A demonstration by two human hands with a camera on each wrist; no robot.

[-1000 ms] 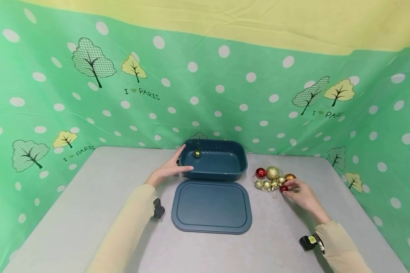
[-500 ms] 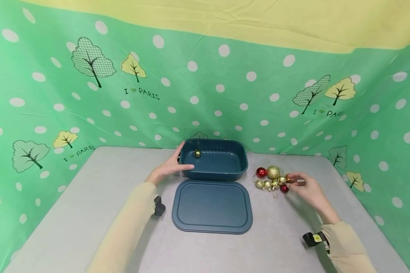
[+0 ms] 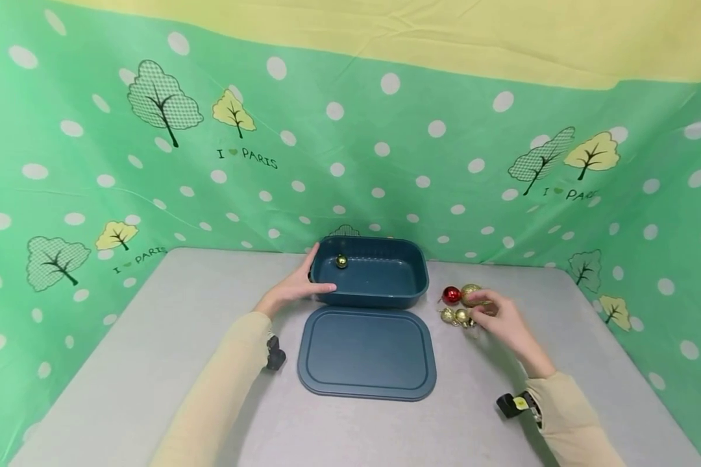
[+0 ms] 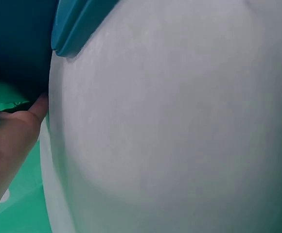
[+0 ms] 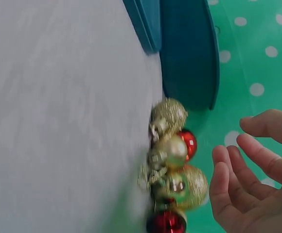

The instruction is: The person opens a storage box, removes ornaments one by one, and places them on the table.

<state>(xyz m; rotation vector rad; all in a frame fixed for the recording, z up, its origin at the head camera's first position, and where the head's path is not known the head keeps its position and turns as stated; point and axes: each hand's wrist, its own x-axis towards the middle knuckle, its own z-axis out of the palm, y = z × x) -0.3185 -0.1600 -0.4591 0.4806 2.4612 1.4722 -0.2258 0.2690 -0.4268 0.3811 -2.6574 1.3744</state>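
A cluster of red and gold baubles (image 3: 460, 306) lies on the grey desk (image 3: 152, 363), just right of an open dark blue box (image 3: 374, 280). The right hand (image 3: 499, 319) hovers over them, its grip loosely spread. The left hand (image 3: 295, 288), fingers straight, rests against the box's left wall. The lid (image 3: 367, 353) lies in front.

We see a pale grey worktop (image 3: 152, 363) with rounded far corners, backed by a green dotted cloth. On it, toward the far edge, stands a dark teal tub (image 3: 380, 295); a small gold ball (image 3: 341, 261) lies inside at its left end. Just in front of the tub, flat on the surface, lies the matching teal lid (image 3: 367, 353). To the right of the tub sits a cluster of red and gold baubles (image 3: 457, 306), touching one another.
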